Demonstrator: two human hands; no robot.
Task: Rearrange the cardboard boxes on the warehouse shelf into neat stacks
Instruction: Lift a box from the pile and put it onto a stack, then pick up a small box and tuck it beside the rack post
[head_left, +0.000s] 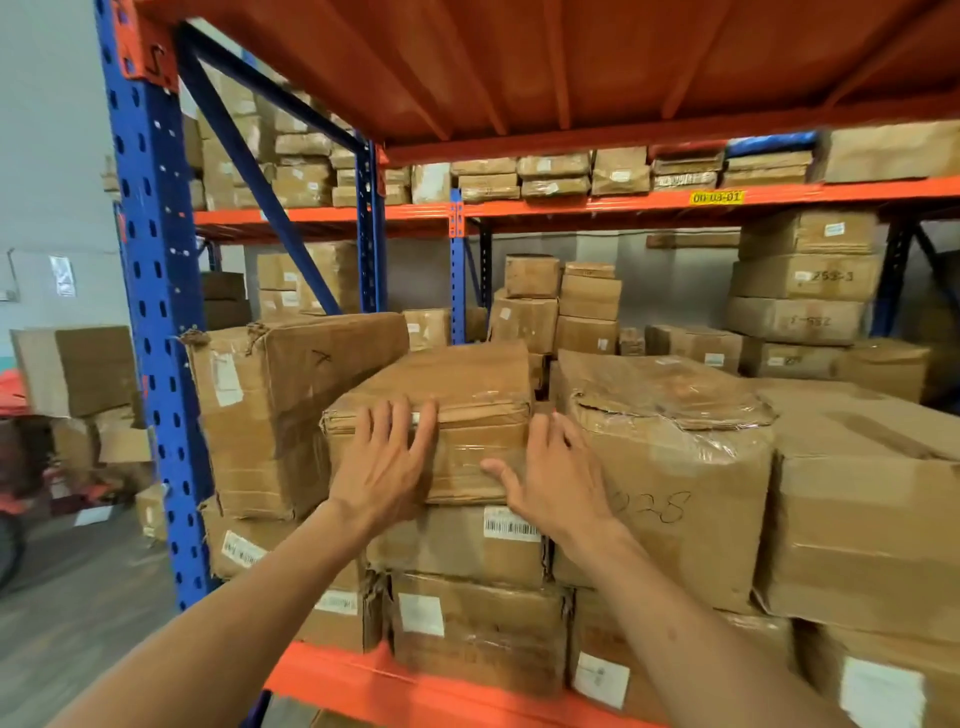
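Observation:
A flat taped cardboard box (457, 384) lies on top of the middle stack, on a box with a barcode label (467, 545). My left hand (387, 462) presses flat against its front face, fingers spread. My right hand (550, 473) rests at the box's right front corner, fingers apart, between it and a large plastic-wrapped box (670, 467) marked with handwriting. To the left stands a taller box (280, 405) with a white label. Neither hand is closed around anything.
The orange shelf beam (415, 686) runs under the stacks and a blue upright (156, 312) stands at the left. More boxes (805, 291) fill the back and the upper shelf (571, 208). Loose cartons (78, 374) sit on the floor at left.

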